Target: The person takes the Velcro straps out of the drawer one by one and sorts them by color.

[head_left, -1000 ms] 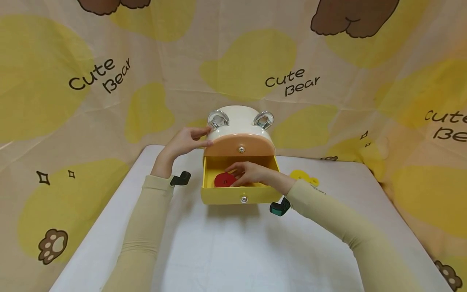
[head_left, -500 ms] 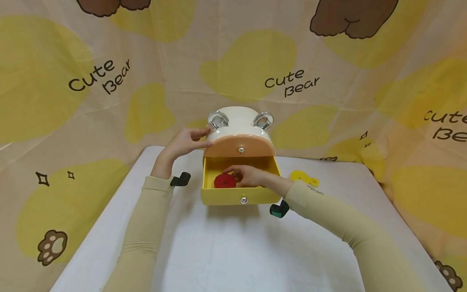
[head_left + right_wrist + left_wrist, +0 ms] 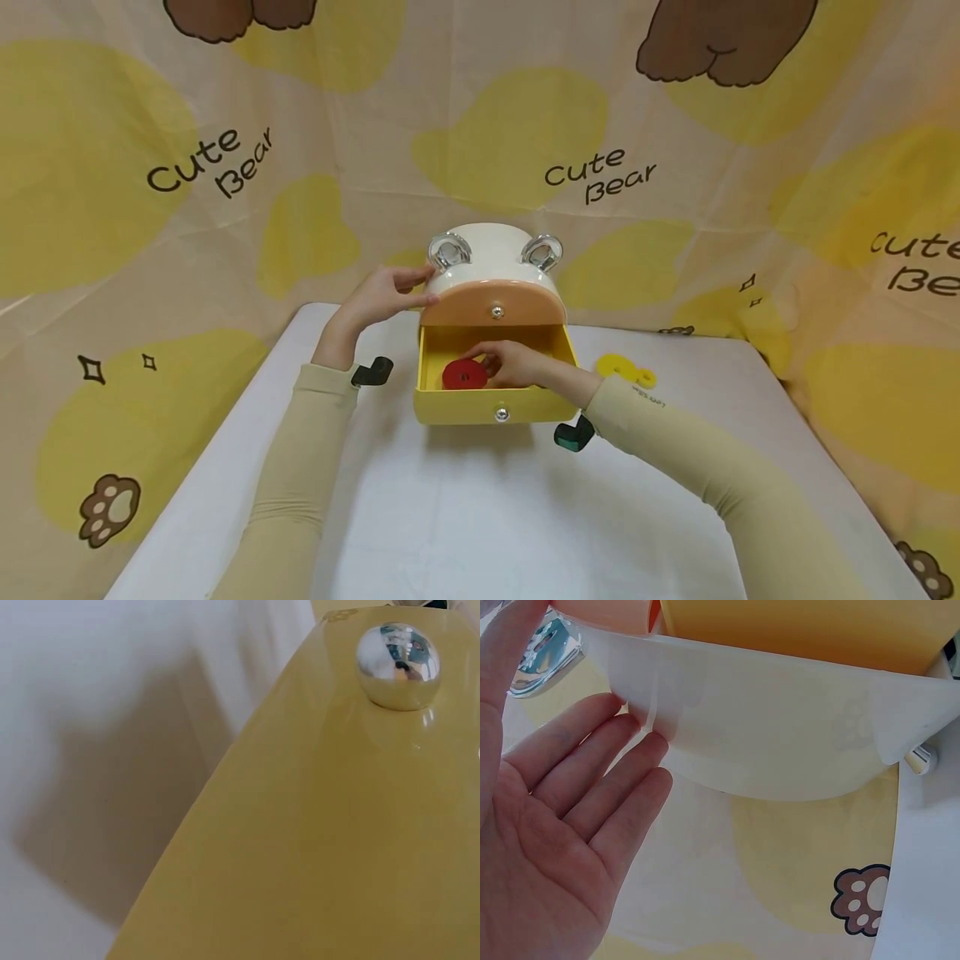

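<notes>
A small cabinet point(image 3: 491, 250) with a white top and silver ears stands on the table, its yellow drawer point(image 3: 457, 408) pulled out. Against the cabinet's left side rests my left hand point(image 3: 378, 296); in the left wrist view its fairly straight fingers touch the white side wall. My right hand point(image 3: 517, 362) reaches into the drawer with bent fingers at the right and far edge of a red disc point(image 3: 463, 375) with a small centre hole, appearing to hold that edge. The thumb's contact is partly hidden. The right wrist view shows only the drawer front and its silver knob point(image 3: 397, 666).
To the right of the cabinet lie a larger yellow ring point(image 3: 615, 364) and a smaller yellow ring point(image 3: 646, 378). Above the drawer is the shut orange upper front point(image 3: 465, 307) with its own knob. A printed cloth point(image 3: 495, 125) hangs behind the white table point(image 3: 450, 517).
The right thumb has drawn back from in front of the red disc, and the fingers have curled closer to its edge. The left hand stays against the cabinet.
</notes>
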`<state>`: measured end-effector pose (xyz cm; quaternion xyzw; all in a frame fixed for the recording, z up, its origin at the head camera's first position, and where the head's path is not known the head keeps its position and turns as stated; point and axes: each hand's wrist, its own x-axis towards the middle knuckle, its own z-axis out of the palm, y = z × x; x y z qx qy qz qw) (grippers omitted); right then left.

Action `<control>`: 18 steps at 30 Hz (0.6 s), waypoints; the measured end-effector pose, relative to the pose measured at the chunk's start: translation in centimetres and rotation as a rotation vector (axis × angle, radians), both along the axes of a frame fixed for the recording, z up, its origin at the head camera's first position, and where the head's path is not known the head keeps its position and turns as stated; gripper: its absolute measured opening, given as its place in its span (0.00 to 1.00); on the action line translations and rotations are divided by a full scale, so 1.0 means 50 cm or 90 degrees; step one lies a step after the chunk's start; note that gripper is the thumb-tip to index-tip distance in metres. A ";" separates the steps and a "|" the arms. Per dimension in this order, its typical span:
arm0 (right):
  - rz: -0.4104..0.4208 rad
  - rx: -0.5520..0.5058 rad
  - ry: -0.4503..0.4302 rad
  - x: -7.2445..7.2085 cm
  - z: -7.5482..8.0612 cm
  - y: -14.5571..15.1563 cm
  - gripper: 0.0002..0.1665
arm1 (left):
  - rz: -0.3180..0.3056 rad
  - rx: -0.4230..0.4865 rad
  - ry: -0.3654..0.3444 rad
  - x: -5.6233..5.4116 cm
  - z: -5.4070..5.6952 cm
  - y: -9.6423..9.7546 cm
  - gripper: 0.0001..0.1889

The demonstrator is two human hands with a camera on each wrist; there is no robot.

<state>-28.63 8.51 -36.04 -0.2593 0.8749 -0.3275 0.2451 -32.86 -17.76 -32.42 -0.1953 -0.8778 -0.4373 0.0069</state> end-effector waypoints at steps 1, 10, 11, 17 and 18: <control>-0.004 0.002 0.003 0.000 0.001 0.001 0.33 | -0.002 0.001 0.000 0.000 -0.001 0.000 0.41; -0.029 -0.006 0.005 0.009 0.015 0.023 0.30 | -0.004 0.006 -0.008 -0.002 -0.001 0.000 0.40; -0.027 -0.009 0.004 0.011 0.017 0.026 0.30 | -0.006 0.009 -0.008 -0.003 -0.001 0.000 0.40; -0.031 -0.028 0.014 0.024 0.031 0.043 0.30 | -0.006 0.014 -0.007 -0.004 -0.003 -0.001 0.39; -0.034 -0.032 0.016 0.026 0.034 0.046 0.30 | -0.005 0.013 -0.006 -0.003 -0.003 -0.001 0.39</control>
